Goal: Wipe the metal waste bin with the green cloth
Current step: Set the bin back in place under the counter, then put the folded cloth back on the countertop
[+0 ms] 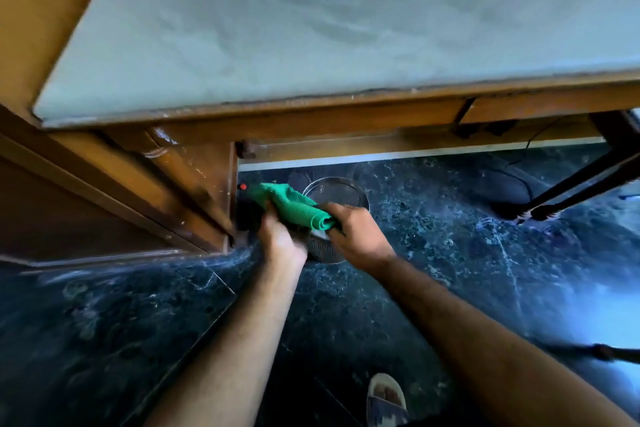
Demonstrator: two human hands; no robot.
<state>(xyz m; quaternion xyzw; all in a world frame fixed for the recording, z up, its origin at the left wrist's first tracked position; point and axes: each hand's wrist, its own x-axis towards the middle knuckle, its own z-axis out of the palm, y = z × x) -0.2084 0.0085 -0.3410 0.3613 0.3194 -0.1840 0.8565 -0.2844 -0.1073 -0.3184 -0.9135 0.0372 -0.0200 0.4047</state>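
The round metal mesh waste bin [341, 192] stands on the dark marble floor just under the front edge of the wooden desk. A rolled green cloth [294, 206] stretches over its near left rim. My left hand [282, 237] grips the cloth near its left part, blurred by motion. My right hand [356, 232] holds the cloth's right end, over the bin's near side. My hands hide the near part of the bin's rim.
The wooden desk [311, 111] with a grey top fills the upper view; its pedestal [194, 184] stands close left of the bin. A black object with a red dot [243, 186] sits beside the pedestal. Cables and a black chair leg [571, 198] lie right. My sandalled foot [386, 399] is below.
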